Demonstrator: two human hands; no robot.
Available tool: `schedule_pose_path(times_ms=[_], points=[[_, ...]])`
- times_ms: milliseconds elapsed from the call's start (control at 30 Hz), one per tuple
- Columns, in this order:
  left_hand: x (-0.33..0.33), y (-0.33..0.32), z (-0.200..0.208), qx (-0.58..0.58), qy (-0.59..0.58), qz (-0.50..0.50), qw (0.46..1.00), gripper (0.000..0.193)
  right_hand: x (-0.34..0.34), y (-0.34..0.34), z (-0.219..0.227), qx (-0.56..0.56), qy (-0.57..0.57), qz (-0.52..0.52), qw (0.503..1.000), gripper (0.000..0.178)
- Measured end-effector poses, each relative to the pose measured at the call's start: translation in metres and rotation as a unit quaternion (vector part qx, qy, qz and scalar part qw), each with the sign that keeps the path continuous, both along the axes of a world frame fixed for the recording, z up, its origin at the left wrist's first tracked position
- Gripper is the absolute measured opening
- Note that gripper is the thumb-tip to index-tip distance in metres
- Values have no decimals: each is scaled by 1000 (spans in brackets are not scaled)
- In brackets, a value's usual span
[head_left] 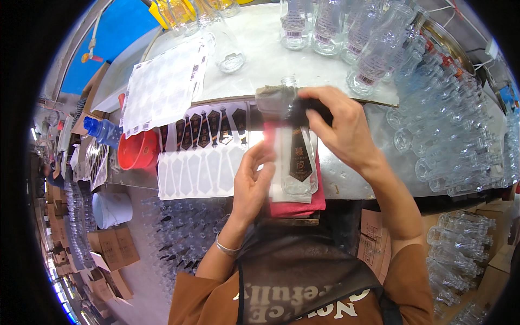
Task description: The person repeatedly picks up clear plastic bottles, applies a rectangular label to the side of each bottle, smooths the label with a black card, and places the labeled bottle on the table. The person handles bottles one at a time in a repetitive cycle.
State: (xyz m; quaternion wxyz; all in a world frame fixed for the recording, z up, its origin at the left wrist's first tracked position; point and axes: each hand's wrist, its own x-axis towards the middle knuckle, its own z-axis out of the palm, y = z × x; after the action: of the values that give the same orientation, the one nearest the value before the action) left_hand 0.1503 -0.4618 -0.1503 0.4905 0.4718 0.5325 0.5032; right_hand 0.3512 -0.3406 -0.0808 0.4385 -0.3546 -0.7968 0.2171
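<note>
A clear glass bottle (303,187) lies in front of me on white sheets over a red cloth (311,206), its neck pointing away. A black tie-shaped label (299,154) sits on its upper face. My right hand (341,119) is closed on a dark block-like piece (317,111), blurred by motion, across the bottle's neck end. A greyish-green pad (273,97) is beside that piece, also smeared. To the left of the bottle is my left hand (253,176), its thumb and bent fingers apart with nothing seen in them; the fingertips are blurred.
Left of the bottle are a sheet of black tie-shaped labels (203,130) and a white label sheet (162,86). A red basin (138,149) stands further left. Labelled bottles (327,27) stand at the back; many clear bottles (433,114) lie stacked right. More bottles (184,227) fill the floor.
</note>
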Motion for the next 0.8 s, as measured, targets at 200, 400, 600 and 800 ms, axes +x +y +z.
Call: schedule_pose_path(times_ms=[200,400,600,800], points=[[-1,-14,9,22,69,-30,997,72,-12,3,20,87,-107,53,989,29],[-5,-15,4,114,199,-101,968,104,0,-38,7,117,-112,135,978,22],[5,-20,2,148,281,-114,941,111,13,-22,4,-38,-73,81,993,26],[16,-15,-6,178,290,-85,937,114,33,-68,-24,-29,-4,181,983,24]])
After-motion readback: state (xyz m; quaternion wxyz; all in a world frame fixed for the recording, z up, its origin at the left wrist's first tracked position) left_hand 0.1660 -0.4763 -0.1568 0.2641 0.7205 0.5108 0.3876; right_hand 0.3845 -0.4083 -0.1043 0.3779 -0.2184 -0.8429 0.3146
